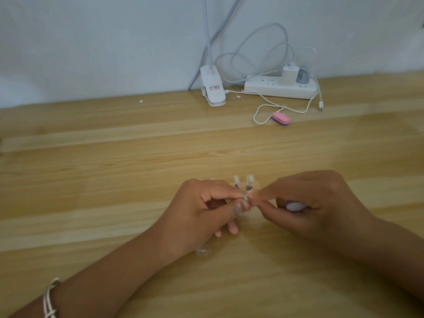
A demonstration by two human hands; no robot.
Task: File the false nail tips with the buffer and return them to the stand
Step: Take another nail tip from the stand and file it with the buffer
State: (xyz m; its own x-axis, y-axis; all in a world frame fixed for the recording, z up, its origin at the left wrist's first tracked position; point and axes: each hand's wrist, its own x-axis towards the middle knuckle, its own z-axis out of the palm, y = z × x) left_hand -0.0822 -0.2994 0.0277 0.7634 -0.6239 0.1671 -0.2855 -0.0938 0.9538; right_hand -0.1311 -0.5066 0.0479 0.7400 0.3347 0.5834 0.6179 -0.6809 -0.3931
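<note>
Where the pale wooden plank table [114, 157] meets the wall, a white power strip [263, 87] lies beside a white clip-on lamp base [212, 90]. Nearer, the left hand [197, 210] pinches a clear false nail tip [246, 198] between thumb and forefinger. The right hand [321, 203] curls round a white-and-purple oval buffer [294, 205], its forefinger touching that tip. Just behind the hands, the small clear stand [249, 187] holds two upright tips.

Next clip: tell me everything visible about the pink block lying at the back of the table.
The pink block is a small oblong with rounded ends, pink on top, a purple layer below, foam-like. It lies flat on the wooden table, in front of the power strip, beside a white cable loop; contact unclear.
</note>
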